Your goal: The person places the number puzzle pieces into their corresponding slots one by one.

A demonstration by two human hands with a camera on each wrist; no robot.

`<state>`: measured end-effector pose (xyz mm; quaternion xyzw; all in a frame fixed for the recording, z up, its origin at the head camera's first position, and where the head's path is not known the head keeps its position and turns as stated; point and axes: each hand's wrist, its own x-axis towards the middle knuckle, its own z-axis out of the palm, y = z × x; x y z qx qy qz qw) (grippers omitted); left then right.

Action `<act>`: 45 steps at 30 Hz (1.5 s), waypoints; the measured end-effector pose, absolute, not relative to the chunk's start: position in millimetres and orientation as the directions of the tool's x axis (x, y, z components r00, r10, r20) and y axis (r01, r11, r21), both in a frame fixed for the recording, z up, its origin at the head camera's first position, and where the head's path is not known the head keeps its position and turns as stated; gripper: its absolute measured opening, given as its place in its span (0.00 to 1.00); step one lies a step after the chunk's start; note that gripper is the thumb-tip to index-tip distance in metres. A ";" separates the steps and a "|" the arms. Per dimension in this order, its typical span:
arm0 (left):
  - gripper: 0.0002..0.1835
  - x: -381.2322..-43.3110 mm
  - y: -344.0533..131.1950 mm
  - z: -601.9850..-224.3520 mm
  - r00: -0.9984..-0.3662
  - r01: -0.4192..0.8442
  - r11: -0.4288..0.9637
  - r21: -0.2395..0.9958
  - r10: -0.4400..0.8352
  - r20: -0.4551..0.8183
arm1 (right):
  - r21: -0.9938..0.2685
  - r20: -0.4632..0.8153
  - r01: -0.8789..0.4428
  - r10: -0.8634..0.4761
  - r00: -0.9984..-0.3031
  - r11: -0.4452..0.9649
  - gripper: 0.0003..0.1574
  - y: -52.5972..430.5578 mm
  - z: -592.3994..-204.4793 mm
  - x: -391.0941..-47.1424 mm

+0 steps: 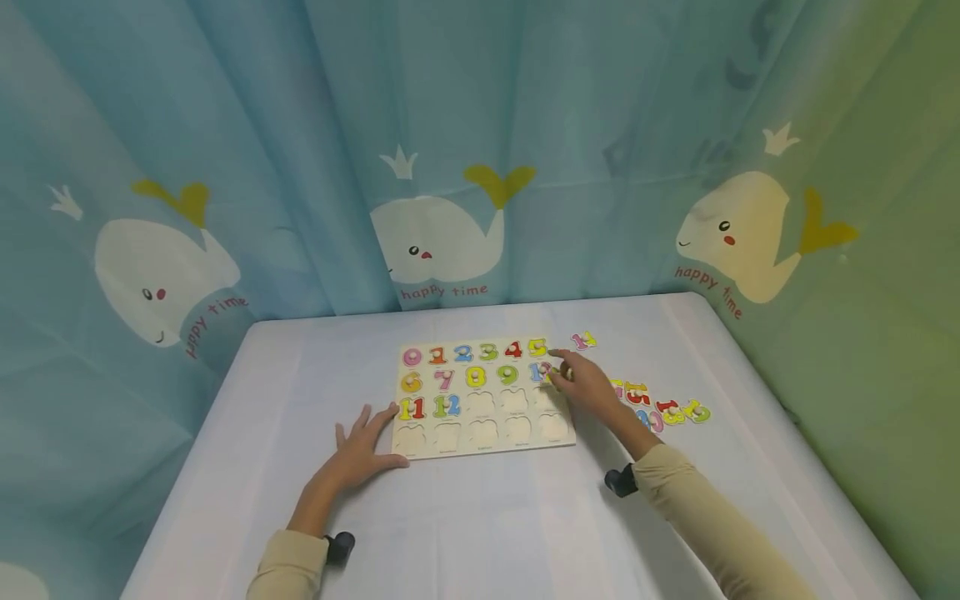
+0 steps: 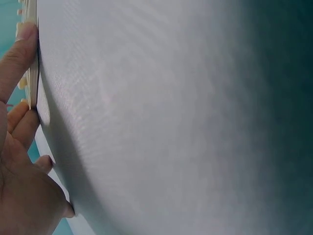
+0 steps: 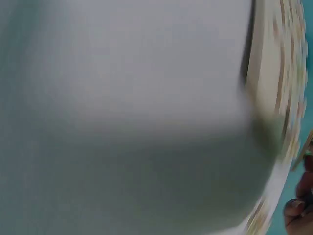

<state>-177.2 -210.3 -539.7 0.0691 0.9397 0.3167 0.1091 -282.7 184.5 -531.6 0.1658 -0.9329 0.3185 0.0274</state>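
A wooden number puzzle board (image 1: 483, 450) lies on the table, with coloured numbers 0 to 12 in its slots and bare slots in its lower rows. My left hand (image 1: 360, 450), fingers spread, rests at the board's left edge, its thumb touching the near corner. In the left wrist view, the thumb (image 2: 19, 58) lies against the board's side. My right hand (image 1: 588, 385) is above the board's right side, near the 10. Its fingertips pinch a thin wooden number piece (image 3: 303, 151), seen edge-on in the right wrist view; its number cannot be read.
Several loose number pieces, including a 15 (image 1: 636, 393), lie in a cluster right of the board. A pink and yellow piece (image 1: 583, 340) lies apart, farther back. A whale-print curtain (image 1: 442, 242) hangs behind the white table (image 1: 480, 525).
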 end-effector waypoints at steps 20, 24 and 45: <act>0.52 -183.1 -206.0 -538.0 -0.965 0.076 0.793 0.604 0.210 -0.155 | -0.688 0.046 -0.375 -0.478 -0.877 0.622 0.31 85.6 -547.3 -260.3; 0.51 -182.5 -207.0 -535.3 -0.966 0.084 0.787 0.611 0.214 -0.142 | -0.722 0.098 -0.373 -0.448 -0.889 0.583 0.29 81.1 -551.0 -262.2; 0.51 -176.4 -211.1 -537.2 -0.967 0.063 0.783 0.619 0.202 -0.157 | -0.843 0.129 -0.159 -0.094 -0.987 0.514 0.29 169.1 -534.5 -278.4</act>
